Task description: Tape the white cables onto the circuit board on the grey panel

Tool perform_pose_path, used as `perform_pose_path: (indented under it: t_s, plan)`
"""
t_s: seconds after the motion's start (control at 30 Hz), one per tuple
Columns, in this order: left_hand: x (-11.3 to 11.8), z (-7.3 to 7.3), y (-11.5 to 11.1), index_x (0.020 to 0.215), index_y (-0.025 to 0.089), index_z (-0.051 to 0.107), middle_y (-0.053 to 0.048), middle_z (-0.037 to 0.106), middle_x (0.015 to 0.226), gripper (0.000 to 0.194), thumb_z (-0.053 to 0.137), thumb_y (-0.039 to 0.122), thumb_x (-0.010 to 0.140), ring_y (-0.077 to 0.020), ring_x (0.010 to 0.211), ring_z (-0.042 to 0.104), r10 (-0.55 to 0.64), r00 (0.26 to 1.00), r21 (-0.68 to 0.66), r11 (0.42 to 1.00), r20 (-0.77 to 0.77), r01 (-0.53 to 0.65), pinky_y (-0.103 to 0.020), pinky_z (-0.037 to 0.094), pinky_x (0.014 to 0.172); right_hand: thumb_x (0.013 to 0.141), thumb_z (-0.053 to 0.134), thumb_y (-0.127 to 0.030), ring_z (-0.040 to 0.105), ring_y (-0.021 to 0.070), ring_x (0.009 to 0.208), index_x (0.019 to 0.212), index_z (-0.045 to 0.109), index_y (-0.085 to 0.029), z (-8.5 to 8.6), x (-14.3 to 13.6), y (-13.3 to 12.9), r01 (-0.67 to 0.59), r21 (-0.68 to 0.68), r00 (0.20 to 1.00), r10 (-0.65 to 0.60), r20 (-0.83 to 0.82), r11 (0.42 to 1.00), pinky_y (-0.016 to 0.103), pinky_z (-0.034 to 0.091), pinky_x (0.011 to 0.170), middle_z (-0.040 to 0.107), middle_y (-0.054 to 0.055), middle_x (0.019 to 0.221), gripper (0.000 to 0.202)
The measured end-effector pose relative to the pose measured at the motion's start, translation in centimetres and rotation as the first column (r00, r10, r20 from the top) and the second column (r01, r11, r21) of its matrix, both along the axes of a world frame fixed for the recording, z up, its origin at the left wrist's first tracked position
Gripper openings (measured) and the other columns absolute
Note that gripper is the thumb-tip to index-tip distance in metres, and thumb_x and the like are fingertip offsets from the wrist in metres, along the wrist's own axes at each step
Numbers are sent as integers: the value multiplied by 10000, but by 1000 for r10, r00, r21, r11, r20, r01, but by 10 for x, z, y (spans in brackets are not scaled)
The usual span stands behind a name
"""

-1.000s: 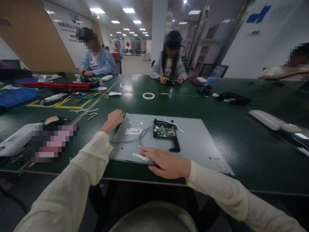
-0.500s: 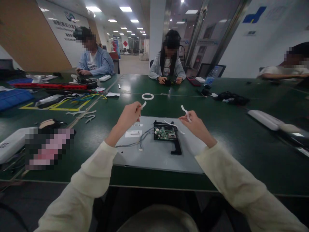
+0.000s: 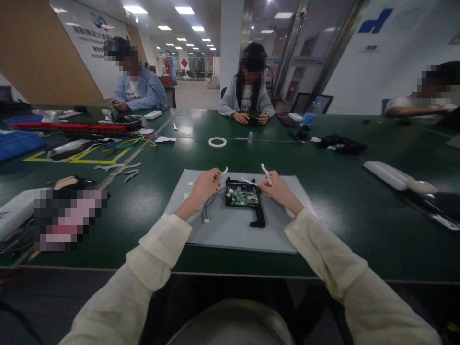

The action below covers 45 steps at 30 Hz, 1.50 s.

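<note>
A green circuit board in a black plastic frame rests on a grey panel in front of me. Pinched in my left hand, just left of the frame's top edge, is a short white tape strip. My right hand has its fingers closed on another white tape strip, which sticks up at the frame's upper right corner. A further white strip lies across the frame's top, its right end close to my right fingertips. Grey cables run left from the board.
A white tape roll lies beyond the panel on the green table. Leftward are white strips, a blue bin and a red power strip. A long white device sits at right. Several people sit around the table.
Both hands have come closer together over the frame, each keeping its white strip. My left hand went right and down; my right hand shifted slightly left.
</note>
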<state>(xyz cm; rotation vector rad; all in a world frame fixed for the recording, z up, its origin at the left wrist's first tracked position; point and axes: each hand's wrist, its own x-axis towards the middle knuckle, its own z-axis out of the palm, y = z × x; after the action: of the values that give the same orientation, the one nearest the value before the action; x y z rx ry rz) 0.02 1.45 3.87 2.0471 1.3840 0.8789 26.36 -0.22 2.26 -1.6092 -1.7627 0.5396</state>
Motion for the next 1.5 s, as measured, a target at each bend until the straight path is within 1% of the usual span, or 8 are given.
perform_pose_path:
  t_s: [0.37, 0.63, 0.77, 0.93, 1.17, 1.33, 1.43, 1.5]
  plan:
    - [1, 7, -9, 948, 183, 574, -27, 646, 714, 221, 361, 230, 914, -136, 594, 586, 104, 948, 180, 982, -300, -51, -226, 370, 561, 719, 571, -379, 602, 187, 723, 887, 427, -201, 3, -3, -3, 41, 14, 999, -41, -21, 999, 287, 418, 693, 630, 20, 761, 284]
    - [-1, 18, -20, 986, 183, 568, -61, 657, 853, 244, 338, 249, 942, -171, 735, 607, 229, 803, 427, 904, -550, 35, -243, 357, 578, 762, 515, -326, 584, 189, 652, 966, 424, -179, 4, -7, -8, 6, 106, 987, -23, 162, 994, 289, 416, 630, 613, 36, 728, 267]
    - [-2, 22, -27, 963, 160, 563, -66, 628, 801, 205, 361, 174, 926, -173, 737, 596, 250, 737, 534, 828, -628, 174, -249, 369, 585, 779, 524, -400, 621, 178, 676, 962, 409, -193, 24, -16, -12, 38, 191, 998, -28, -56, 981, 290, 456, 635, 643, 52, 798, 300]
    - [-1, 24, -32, 965, 133, 549, -85, 605, 794, 200, 369, 86, 892, -195, 772, 584, 182, 722, 566, 754, -668, 334, -280, 406, 633, 798, 467, -583, 642, 152, 577, 961, 378, -219, 45, -53, -9, -172, -52, 915, 140, -378, 984, 205, 432, 460, 660, 19, 710, 409]
    - [2, 23, -32, 1010, 126, 545, -81, 609, 796, 235, 341, 82, 900, -178, 749, 583, 85, 691, 534, 705, -718, 467, -270, 399, 624, 684, 644, -400, 563, 107, 472, 918, 383, -214, 37, -82, -5, -217, -68, 889, 168, -427, 974, 176, 409, 414, 585, -62, 567, 396]
    - [3, 22, -29, 973, 163, 586, -77, 641, 829, 225, 415, 299, 921, -170, 740, 595, 6, 828, 437, 852, -560, 289, -249, 393, 621, 658, 642, -399, 507, 87, 455, 927, 379, -217, 31, -71, -7, -210, 15, 851, 191, -489, 977, 183, 411, 422, 547, -86, 558, 419]
    - [3, 20, -22, 937, 171, 599, -65, 660, 844, 345, 430, 468, 889, -154, 704, 606, -44, 974, 240, 966, -220, 98, -234, 410, 607, 670, 632, -414, 505, 85, 457, 941, 372, -219, 31, -68, -8, -209, 73, 829, 217, -515, 975, 195, 426, 447, 535, -92, 565, 423]
    - [2, 19, -18, 928, 155, 594, -74, 665, 877, 452, 338, 526, 900, -142, 684, 619, -61, 994, 8, 998, 88, 60, -225, 427, 581, 688, 618, -429, 518, 90, 463, 961, 362, -221, 32, -69, -10, -215, 101, 819, 236, -523, 971, 208, 439, 466, 552, -86, 588, 429]
